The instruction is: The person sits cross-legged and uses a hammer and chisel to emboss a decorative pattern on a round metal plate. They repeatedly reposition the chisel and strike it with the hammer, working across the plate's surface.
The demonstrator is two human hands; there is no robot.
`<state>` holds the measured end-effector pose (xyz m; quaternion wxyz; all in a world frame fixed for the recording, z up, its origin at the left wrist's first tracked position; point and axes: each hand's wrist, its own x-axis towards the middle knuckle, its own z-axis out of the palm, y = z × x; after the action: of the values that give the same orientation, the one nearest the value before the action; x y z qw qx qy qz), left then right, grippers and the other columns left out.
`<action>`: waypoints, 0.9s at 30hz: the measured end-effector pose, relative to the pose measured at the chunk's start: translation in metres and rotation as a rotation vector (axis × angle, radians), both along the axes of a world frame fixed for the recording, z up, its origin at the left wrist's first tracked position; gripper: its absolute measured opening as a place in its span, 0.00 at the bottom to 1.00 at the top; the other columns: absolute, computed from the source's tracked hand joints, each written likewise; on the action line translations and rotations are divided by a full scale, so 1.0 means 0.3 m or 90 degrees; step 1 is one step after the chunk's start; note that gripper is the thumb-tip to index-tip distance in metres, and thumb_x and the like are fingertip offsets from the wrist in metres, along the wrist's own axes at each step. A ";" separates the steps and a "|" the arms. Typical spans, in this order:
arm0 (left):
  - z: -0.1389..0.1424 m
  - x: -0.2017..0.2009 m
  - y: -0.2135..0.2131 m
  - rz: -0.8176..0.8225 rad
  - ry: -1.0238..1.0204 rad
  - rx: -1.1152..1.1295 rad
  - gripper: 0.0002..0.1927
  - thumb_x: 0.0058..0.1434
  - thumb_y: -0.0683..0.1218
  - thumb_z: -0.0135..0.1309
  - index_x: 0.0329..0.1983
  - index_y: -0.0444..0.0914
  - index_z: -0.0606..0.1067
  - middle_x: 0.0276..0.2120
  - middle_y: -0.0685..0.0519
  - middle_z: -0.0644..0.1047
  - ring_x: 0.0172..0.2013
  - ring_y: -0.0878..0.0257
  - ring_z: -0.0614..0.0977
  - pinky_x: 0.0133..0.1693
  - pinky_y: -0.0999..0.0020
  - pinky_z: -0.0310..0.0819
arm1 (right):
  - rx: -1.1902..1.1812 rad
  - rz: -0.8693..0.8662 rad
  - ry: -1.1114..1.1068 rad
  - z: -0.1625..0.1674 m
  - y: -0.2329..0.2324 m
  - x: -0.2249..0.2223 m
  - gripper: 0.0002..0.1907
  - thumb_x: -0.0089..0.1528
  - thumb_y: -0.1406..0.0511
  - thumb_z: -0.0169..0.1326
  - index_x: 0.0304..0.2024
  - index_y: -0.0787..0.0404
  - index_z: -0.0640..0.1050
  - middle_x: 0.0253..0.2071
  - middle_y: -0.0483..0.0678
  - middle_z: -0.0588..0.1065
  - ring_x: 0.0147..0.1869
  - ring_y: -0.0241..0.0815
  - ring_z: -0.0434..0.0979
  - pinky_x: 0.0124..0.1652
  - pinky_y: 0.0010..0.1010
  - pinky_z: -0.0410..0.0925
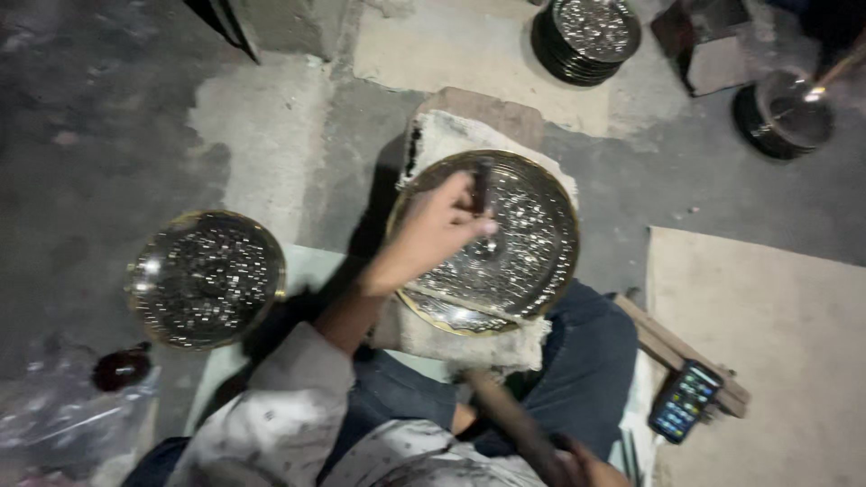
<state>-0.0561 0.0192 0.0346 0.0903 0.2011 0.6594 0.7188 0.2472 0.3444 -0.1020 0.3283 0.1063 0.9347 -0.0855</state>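
Head camera: I see my left hand [439, 230] gripping a punch [482, 185] upright on the engraved brass plate [519, 248], atop the padded block [451, 135]; right hand [586, 464] grips the hammer handle [510, 419] nearer me.

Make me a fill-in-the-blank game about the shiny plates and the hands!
1. The left hand presses a dark punch tool onto the hammered metal plate, which rests on a ____ pad.
2. The right hand grips a wooden ____.
3. A second patterned plate lies to the ____ of the person.
4. A ____ with a lit screen lies near the knee.

Answers: white; handle; left; phone
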 end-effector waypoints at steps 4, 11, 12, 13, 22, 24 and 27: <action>-0.022 -0.050 0.036 -0.016 0.065 -0.022 0.20 0.63 0.41 0.61 0.57 0.34 0.70 0.43 0.51 0.81 0.39 0.68 0.85 0.37 0.73 0.81 | 0.000 -0.034 -0.044 -0.059 0.011 0.014 0.36 0.58 0.46 0.59 0.65 0.50 0.72 0.62 0.57 0.72 0.62 0.56 0.74 0.59 0.42 0.67; -0.026 -0.095 0.070 -0.080 0.151 -0.138 0.24 0.60 0.41 0.63 0.59 0.35 0.72 0.37 0.45 0.83 0.35 0.62 0.88 0.35 0.68 0.80 | -0.044 0.048 -0.091 -0.063 -0.096 0.045 0.38 0.56 0.45 0.61 0.65 0.51 0.71 0.59 0.58 0.72 0.59 0.58 0.76 0.55 0.42 0.69; -0.021 -0.094 0.067 -0.084 0.184 -0.136 0.24 0.61 0.41 0.63 0.60 0.36 0.72 0.39 0.45 0.83 0.35 0.62 0.88 0.35 0.68 0.81 | -0.046 0.050 -0.090 -0.059 -0.118 0.034 0.39 0.56 0.45 0.61 0.65 0.51 0.71 0.59 0.58 0.73 0.59 0.59 0.76 0.55 0.42 0.69; -0.017 -0.088 0.061 -0.089 0.213 -0.137 0.25 0.61 0.41 0.63 0.61 0.36 0.72 0.41 0.45 0.83 0.35 0.61 0.88 0.36 0.68 0.81 | -0.047 0.054 -0.092 -0.056 -0.151 0.028 0.39 0.55 0.45 0.61 0.65 0.52 0.71 0.58 0.59 0.73 0.59 0.59 0.77 0.55 0.42 0.70; 0.017 -0.077 0.044 -0.089 0.146 -0.094 0.28 0.61 0.44 0.62 0.64 0.36 0.68 0.39 0.43 0.83 0.36 0.59 0.89 0.35 0.66 0.82 | -0.126 0.131 0.202 0.109 -0.320 -0.094 0.39 0.54 0.51 0.64 0.65 0.56 0.71 0.51 0.62 0.75 0.55 0.65 0.77 0.50 0.45 0.70; 0.019 -0.076 0.049 -0.084 0.122 -0.128 0.27 0.62 0.44 0.62 0.62 0.36 0.67 0.36 0.42 0.83 0.35 0.58 0.89 0.35 0.65 0.82 | -0.256 0.124 0.130 0.109 -0.347 -0.150 0.34 0.59 0.57 0.61 0.66 0.57 0.69 0.50 0.60 0.77 0.55 0.63 0.77 0.53 0.44 0.71; 0.020 -0.082 0.047 -0.063 0.177 -0.173 0.29 0.61 0.44 0.63 0.63 0.35 0.66 0.36 0.40 0.82 0.34 0.56 0.89 0.34 0.64 0.81 | -0.311 0.085 0.170 0.137 -0.341 -0.184 0.30 0.58 0.61 0.57 0.64 0.57 0.72 0.54 0.60 0.78 0.58 0.61 0.78 0.53 0.43 0.72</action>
<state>-0.0806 0.0333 0.0404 0.0597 0.3165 0.7457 0.5833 0.1921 0.2422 -0.0609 0.2227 -0.0495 0.9264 -0.2995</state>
